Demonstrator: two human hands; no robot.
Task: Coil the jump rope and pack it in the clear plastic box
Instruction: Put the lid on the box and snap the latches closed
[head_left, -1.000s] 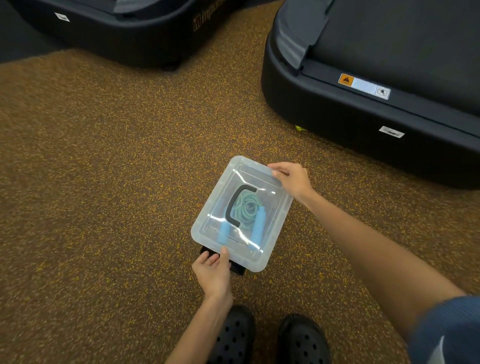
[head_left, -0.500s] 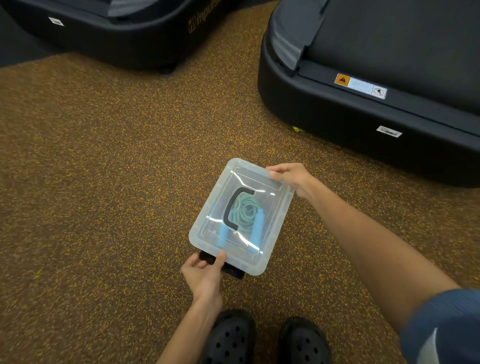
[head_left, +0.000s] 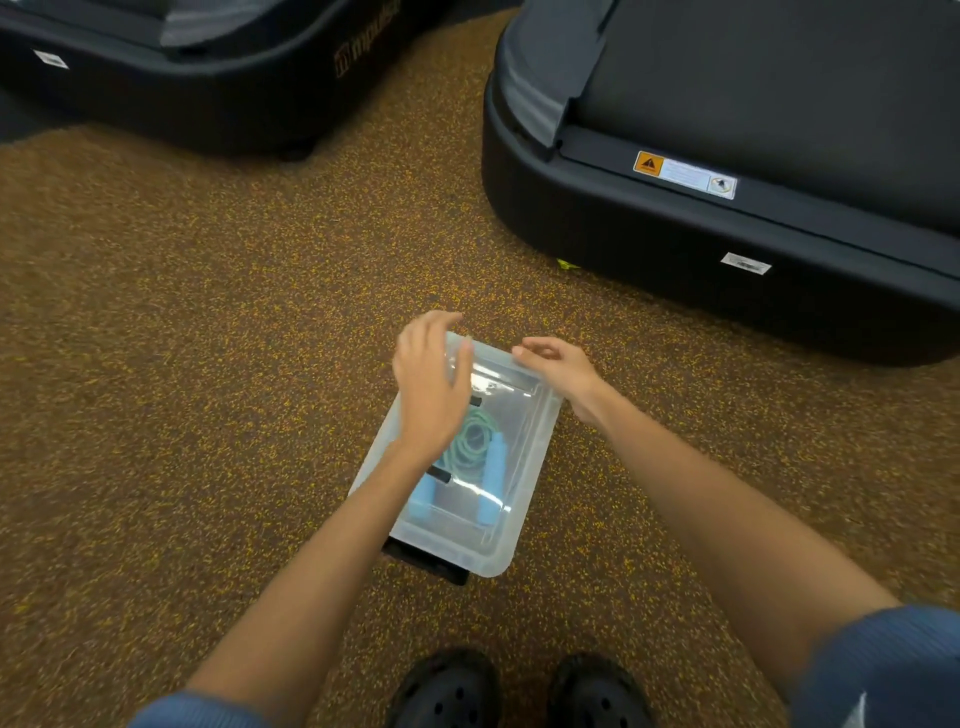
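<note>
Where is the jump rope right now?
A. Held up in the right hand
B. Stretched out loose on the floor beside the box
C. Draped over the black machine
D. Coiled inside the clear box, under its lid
D: the green coil and blue handles of the jump rope show through the lid of the clear box, while the left hand and right hand are at its far edge.

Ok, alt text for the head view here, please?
Seen from above, a clear plastic box with its lid on holds a coiled green jump rope with blue handles. The left hand and right hand reach to its far end on speckled brown flooring near black treadmills.
</note>
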